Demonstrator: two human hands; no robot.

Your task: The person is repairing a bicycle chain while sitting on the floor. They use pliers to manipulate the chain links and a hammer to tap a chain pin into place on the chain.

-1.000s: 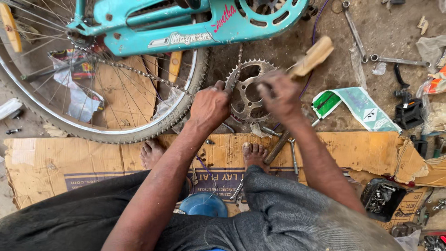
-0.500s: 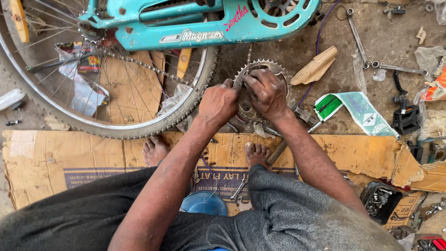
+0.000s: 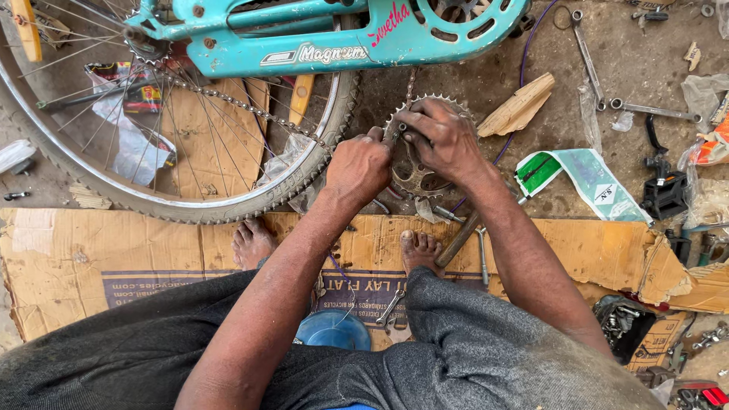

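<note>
A toothed metal chainring (image 3: pixel 425 178) stands on the ground below a teal bicycle chain guard (image 3: pixel 342 38). My right hand (image 3: pixel 440 137) grips its upper rim with fingers curled over the teeth. My left hand (image 3: pixel 358 165) is closed beside it, pinching the bicycle chain (image 3: pixel 228 99) where it meets the chainring's left edge. That chain runs up and left across the spoked rear wheel (image 3: pixel 152 144) to the small sprocket. My bare feet (image 3: pixel 254 243) rest on flattened cardboard (image 3: pixel 99 258).
Spanners (image 3: pixel 588 49) lie on the dirt at upper right, with a wooden wedge (image 3: pixel 520 106), a green-and-white packet (image 3: pixel 585 178), a black pedal (image 3: pixel 662 193). A hammer handle (image 3: pixel 459 239) and a blue tub (image 3: pixel 334 330) sit near my legs; small parts at lower right.
The view shifted down and left over the second. My right hand moved from the chainring's right side onto its top, and my left hand closed in on the chain at its edge.
</note>
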